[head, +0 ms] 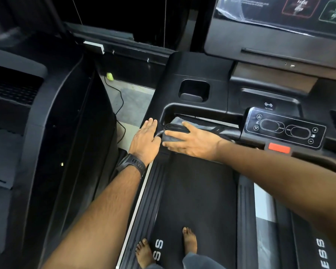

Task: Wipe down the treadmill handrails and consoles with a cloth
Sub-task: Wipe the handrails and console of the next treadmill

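My right hand (190, 141) pressed a dark grey cloth (173, 137) onto the black handrail (218, 130), fingers straight. My left hand (145, 140) lay flat alongside, holding nothing.

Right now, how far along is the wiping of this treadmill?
Done: no wiped surface can be told apart. In hand: the right hand presses a grey cloth on the front handrail; the left hand rests flat beside it. Left: probably the button panel and console screen.
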Demonstrator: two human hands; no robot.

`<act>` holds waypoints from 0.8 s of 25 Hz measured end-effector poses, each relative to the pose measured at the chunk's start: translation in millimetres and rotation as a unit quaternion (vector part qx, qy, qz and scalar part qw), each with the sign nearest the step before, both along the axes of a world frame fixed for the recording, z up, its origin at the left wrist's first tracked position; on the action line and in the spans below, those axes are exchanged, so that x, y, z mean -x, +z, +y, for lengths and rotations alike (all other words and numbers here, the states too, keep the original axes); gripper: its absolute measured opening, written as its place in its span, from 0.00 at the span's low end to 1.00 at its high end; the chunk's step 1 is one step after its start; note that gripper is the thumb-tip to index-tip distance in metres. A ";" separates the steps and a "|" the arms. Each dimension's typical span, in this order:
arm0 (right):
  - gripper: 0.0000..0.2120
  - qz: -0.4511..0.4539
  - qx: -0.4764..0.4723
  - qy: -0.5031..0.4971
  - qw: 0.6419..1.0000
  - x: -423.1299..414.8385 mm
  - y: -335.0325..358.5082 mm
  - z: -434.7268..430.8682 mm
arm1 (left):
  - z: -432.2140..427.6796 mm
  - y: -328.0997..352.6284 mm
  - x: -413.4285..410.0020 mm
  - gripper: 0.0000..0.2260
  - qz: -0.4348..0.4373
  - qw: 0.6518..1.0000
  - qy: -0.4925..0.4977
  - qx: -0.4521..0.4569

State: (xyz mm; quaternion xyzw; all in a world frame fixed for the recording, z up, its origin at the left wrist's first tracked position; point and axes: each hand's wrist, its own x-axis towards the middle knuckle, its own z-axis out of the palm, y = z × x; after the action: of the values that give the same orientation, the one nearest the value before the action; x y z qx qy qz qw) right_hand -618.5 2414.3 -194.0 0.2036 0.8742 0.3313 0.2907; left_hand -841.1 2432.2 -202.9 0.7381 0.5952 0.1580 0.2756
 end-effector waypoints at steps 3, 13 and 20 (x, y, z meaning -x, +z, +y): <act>0.33 -0.041 -0.020 -0.002 0.999 -35.2 3.1 -8.0 | 3.2 -1.2 1.9 0.27 -0.002 1.000 0.001 -0.001; 0.31 -0.072 -0.041 -0.005 0.997 -40.6 12.3 -20.7 | 0.6 2.3 -0.2 0.27 0.015 1.000 -0.001 -0.012; 0.28 -0.077 -0.030 -0.038 0.996 -59.6 22.6 -38.0 | 0.2 2.4 -1.4 0.27 0.036 0.999 -0.006 -0.022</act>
State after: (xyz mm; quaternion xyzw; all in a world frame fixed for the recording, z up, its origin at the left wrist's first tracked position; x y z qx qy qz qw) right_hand -558.9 2376.2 -171.4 0.2192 0.8307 0.3609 0.3629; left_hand -839.7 2432.4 -200.4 0.7525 0.5969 0.1427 0.2388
